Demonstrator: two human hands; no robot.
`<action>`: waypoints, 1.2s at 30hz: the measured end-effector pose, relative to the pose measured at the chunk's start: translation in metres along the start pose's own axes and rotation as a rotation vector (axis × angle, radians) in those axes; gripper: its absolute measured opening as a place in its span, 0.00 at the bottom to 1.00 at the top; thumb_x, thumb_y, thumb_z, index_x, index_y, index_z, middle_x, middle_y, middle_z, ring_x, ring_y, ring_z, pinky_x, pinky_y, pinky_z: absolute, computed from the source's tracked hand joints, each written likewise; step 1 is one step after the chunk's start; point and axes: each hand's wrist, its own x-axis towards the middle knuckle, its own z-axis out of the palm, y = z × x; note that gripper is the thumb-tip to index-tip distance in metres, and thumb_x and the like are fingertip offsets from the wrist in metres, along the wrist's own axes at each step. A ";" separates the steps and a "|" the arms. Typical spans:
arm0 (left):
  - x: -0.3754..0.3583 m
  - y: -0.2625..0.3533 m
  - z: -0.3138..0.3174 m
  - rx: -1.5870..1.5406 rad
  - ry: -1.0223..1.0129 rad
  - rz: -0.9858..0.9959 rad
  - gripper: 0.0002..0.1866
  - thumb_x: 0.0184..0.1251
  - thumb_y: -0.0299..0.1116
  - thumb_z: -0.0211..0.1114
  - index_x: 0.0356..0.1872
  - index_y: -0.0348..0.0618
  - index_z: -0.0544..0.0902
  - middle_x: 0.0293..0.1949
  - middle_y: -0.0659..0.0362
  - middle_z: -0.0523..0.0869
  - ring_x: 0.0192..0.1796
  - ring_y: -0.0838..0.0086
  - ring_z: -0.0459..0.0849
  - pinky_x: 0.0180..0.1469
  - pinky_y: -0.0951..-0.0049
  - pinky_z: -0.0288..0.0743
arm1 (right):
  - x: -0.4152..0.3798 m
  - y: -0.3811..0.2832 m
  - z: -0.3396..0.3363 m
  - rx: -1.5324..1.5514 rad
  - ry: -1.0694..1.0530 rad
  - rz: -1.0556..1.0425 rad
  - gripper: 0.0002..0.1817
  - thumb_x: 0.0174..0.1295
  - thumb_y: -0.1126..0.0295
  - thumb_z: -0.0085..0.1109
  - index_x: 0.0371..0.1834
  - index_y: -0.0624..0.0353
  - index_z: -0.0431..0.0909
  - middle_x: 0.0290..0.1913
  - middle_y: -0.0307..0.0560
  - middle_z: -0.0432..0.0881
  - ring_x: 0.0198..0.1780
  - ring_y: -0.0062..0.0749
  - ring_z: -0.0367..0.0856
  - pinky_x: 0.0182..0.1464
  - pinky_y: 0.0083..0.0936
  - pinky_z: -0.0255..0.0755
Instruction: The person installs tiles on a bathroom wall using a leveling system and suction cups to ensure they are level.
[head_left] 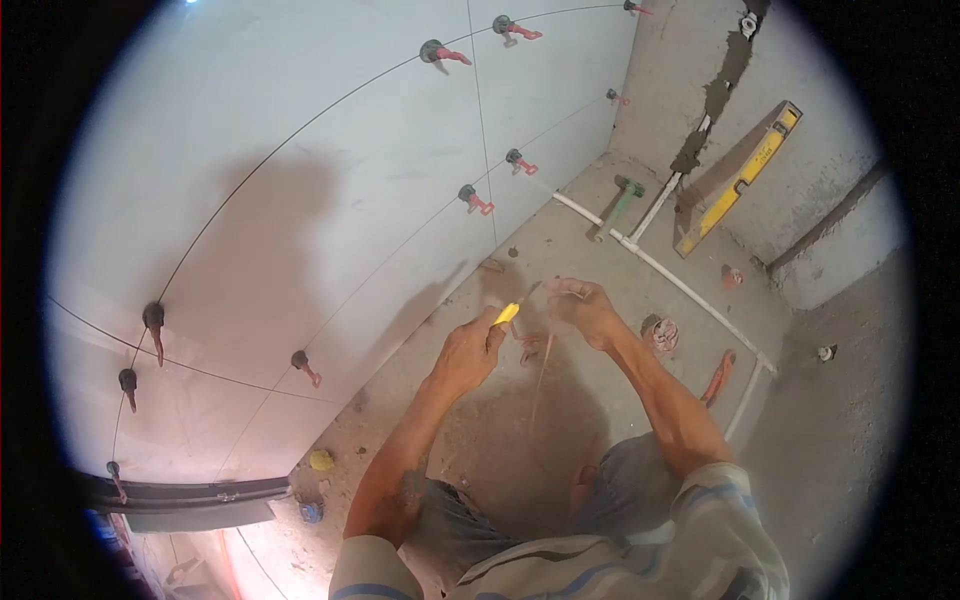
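Note:
My left hand (468,352) is closed around a yellow utility knife (508,314), whose thin dark blade points up and right toward my other hand. My right hand (584,312) has its fingers pinched together near the blade's tip. From those fingers a thin pinkish strip (543,372) hangs down toward the floor; where it ends is hard to make out. Both hands are held in the air above the dusty concrete floor, in front of my knees. Whether the blade touches the strip or the fingers cannot be told.
Large pale wall tiles on the left carry several black-and-red levelling clips (477,199). White pipes (690,285) run along the floor. A green hammer (622,206), a yellow spirit level (738,182), a reddish coil (661,334) and an orange-handled tool (719,378) lie or lean around me.

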 end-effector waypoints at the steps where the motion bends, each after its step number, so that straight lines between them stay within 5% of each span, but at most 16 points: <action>1: -0.001 0.000 0.000 0.004 -0.005 0.001 0.14 0.71 0.39 0.54 0.46 0.38 0.73 0.23 0.44 0.78 0.28 0.47 0.78 0.32 0.55 0.69 | 0.002 0.003 -0.002 -0.021 -0.036 -0.007 0.16 0.60 0.78 0.60 0.52 0.66 0.75 0.38 0.41 0.79 0.37 0.23 0.79 0.40 0.20 0.74; 6: -0.004 -0.001 0.005 0.214 -0.039 0.115 0.11 0.72 0.38 0.52 0.43 0.40 0.72 0.29 0.43 0.81 0.34 0.46 0.81 0.35 0.52 0.73 | -0.010 -0.012 0.005 -0.109 -0.091 0.000 0.17 0.58 0.83 0.55 0.53 0.65 0.76 0.34 0.44 0.78 0.37 0.29 0.79 0.39 0.22 0.77; 11: -0.003 0.004 0.006 0.332 -0.062 0.111 0.11 0.71 0.37 0.53 0.45 0.41 0.73 0.31 0.45 0.81 0.34 0.46 0.81 0.35 0.51 0.71 | -0.024 -0.027 0.019 -0.362 -0.210 -0.117 0.22 0.56 0.89 0.44 0.54 0.66 0.74 0.47 0.48 0.72 0.35 0.30 0.79 0.37 0.24 0.80; 14: -0.003 0.005 0.008 0.391 -0.065 0.092 0.11 0.71 0.38 0.53 0.45 0.42 0.73 0.31 0.46 0.81 0.33 0.46 0.81 0.34 0.50 0.73 | -0.019 -0.021 0.013 -0.438 -0.285 -0.145 0.19 0.57 0.81 0.50 0.54 0.64 0.76 0.59 0.50 0.70 0.43 0.29 0.79 0.44 0.25 0.76; 18: -0.002 0.003 0.014 0.484 -0.068 0.116 0.11 0.71 0.38 0.52 0.44 0.42 0.73 0.31 0.46 0.81 0.30 0.46 0.82 0.32 0.50 0.74 | -0.015 -0.013 0.017 -0.518 -0.327 -0.324 0.23 0.53 0.90 0.44 0.53 0.69 0.74 0.55 0.48 0.69 0.39 0.34 0.81 0.37 0.25 0.79; 21: -0.002 0.008 0.021 0.550 -0.096 0.099 0.11 0.71 0.37 0.52 0.42 0.39 0.73 0.30 0.45 0.82 0.29 0.48 0.83 0.31 0.52 0.76 | -0.018 -0.016 0.020 -0.568 -0.265 -0.263 0.23 0.51 0.90 0.45 0.51 0.68 0.75 0.56 0.49 0.72 0.44 0.32 0.80 0.39 0.24 0.79; 24: -0.005 0.009 0.033 0.622 -0.055 0.122 0.10 0.68 0.33 0.53 0.41 0.35 0.71 0.31 0.44 0.82 0.30 0.49 0.84 0.31 0.53 0.77 | -0.011 -0.002 0.019 -0.758 -0.207 -0.511 0.21 0.50 0.89 0.47 0.49 0.67 0.77 0.55 0.51 0.75 0.46 0.33 0.80 0.41 0.26 0.79; 29: -0.012 0.019 0.045 0.719 -0.082 0.095 0.12 0.62 0.26 0.54 0.45 0.31 0.70 0.33 0.42 0.83 0.32 0.50 0.85 0.32 0.55 0.79 | -0.023 -0.017 0.033 -0.682 -0.116 -0.195 0.18 0.49 0.86 0.54 0.45 0.67 0.80 0.53 0.53 0.79 0.45 0.36 0.82 0.44 0.28 0.78; 36: -0.009 0.022 0.053 0.656 -0.172 0.040 0.18 0.55 0.21 0.58 0.48 0.28 0.69 0.37 0.39 0.82 0.35 0.49 0.86 0.35 0.57 0.81 | -0.016 0.000 0.032 -0.798 -0.113 -0.217 0.15 0.45 0.77 0.66 0.40 0.63 0.83 0.46 0.52 0.83 0.47 0.34 0.82 0.48 0.27 0.73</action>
